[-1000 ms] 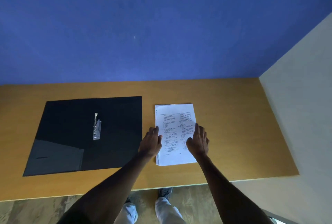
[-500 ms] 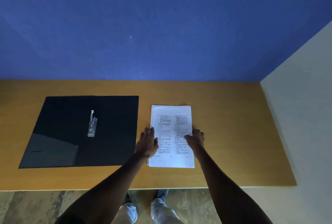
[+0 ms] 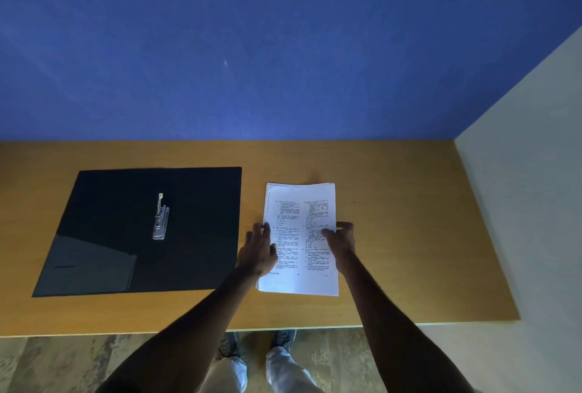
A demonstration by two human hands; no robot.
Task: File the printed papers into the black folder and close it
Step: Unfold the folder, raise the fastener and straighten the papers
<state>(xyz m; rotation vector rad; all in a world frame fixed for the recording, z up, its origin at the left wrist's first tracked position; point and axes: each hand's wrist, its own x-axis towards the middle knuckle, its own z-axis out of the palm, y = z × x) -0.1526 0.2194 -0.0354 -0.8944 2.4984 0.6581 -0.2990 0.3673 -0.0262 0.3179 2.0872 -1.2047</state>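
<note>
The black folder (image 3: pixel 195 235) lies open and flat on the left half of the wooden table (image 3: pixel 409 235), with a metal clip (image 3: pixel 160 217) at its spine, lever raised. To its right lies the stack of printed papers (image 3: pixel 299 203), text side up and apart from the folder. My left hand (image 3: pixel 258 251) holds the stack's left edge, thumb on the top sheet. On the other side, my right hand (image 3: pixel 341 238) clasps the right edge, thumb on top and fingers curled past the edge. The stack rests on the table.
A blue wall (image 3: pixel 283 46) rises behind the table's far edge, and a pale wall (image 3: pixel 519 203) borders its right side. The table's near edge (image 3: pixel 126 331) runs in front of my legs and shoes, above a wood-patterned floor.
The stack has turned slightly and lies straighter. My right hand slid from the top of the sheet to its right edge, and my left hand settled on the left edge.
</note>
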